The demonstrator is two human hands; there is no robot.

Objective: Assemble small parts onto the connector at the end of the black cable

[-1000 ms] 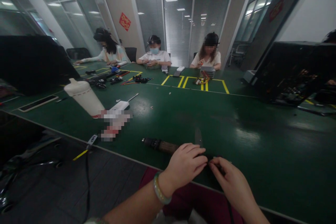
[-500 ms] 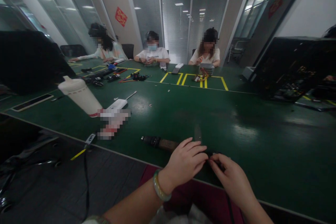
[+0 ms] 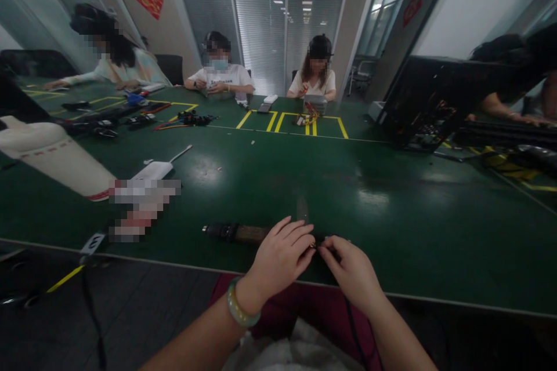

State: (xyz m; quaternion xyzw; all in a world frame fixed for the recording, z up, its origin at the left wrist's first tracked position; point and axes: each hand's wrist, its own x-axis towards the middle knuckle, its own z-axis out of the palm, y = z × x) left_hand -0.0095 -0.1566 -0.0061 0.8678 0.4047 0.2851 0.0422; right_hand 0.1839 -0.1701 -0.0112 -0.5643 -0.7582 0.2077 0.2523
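A dark rod-shaped tool [image 3: 250, 234] lies along the table's near edge. It has a black ringed section, a small metal tip on the left and a brown middle. My left hand [image 3: 278, 252], with a green bangle at the wrist, covers its right part, thumb and fingertips closed around something small with a brassy glint. Close by, the thumb and forefinger of my right hand [image 3: 350, 266] pinch a tiny dark piece that I cannot make out. A black cable [image 3: 353, 324] hangs below my right hand. Beyond my left fingertips, a grey blade-like shape [image 3: 301, 208] shows faintly.
Left on the green table [image 3: 270, 179] stand a white cup [image 3: 61, 156] and a white adapter [image 3: 152, 171] with a short lead. A black computer case [image 3: 418, 101] is on the right. Cable bundles [image 3: 191, 119] lie farther back. Several people sit around the table.
The view has turned right and moved closer, so things appear farther left. Both hands stay together at the tool's right end, and a brassy glint now shows between them.
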